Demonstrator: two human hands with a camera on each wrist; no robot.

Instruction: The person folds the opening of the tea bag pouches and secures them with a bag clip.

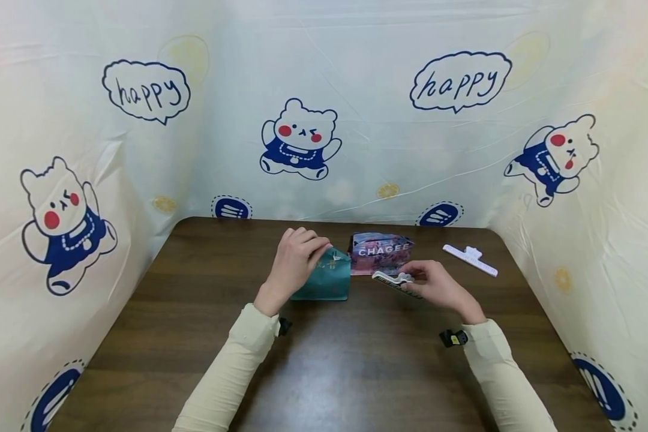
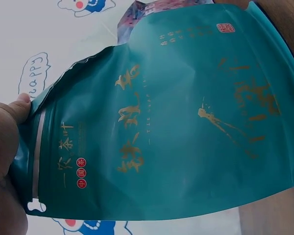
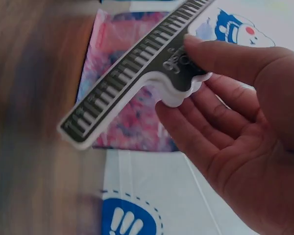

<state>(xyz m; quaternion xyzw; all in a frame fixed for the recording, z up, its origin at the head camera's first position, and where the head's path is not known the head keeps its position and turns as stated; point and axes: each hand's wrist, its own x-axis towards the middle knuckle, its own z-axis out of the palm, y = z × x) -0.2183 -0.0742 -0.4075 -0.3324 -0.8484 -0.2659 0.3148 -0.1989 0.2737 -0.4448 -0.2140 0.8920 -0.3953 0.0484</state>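
A teal tea bag [image 1: 326, 282] with gold lettering stands near the middle of the table. My left hand [image 1: 297, 258] grips its top edge; in the left wrist view the thumb and fingers pinch the bag's top beside a pale strip. My right hand [image 1: 437, 285] holds a long bag clip [image 1: 396, 279] by its handle, to the right of the teal bag and apart from it. The right wrist view shows the clip [image 3: 132, 73] with a black-and-white piano-key pattern, the thumb on one side of the handle and fingertips on the other.
Behind the teal bag stands a pink and purple bag [image 1: 380, 255] marked CHAGEE. A second, white clip [image 1: 470, 260] lies at the back right of the brown wooden table [image 1: 324, 372]. Printed cloth [image 1: 378, 150] hangs around the table's back and sides.
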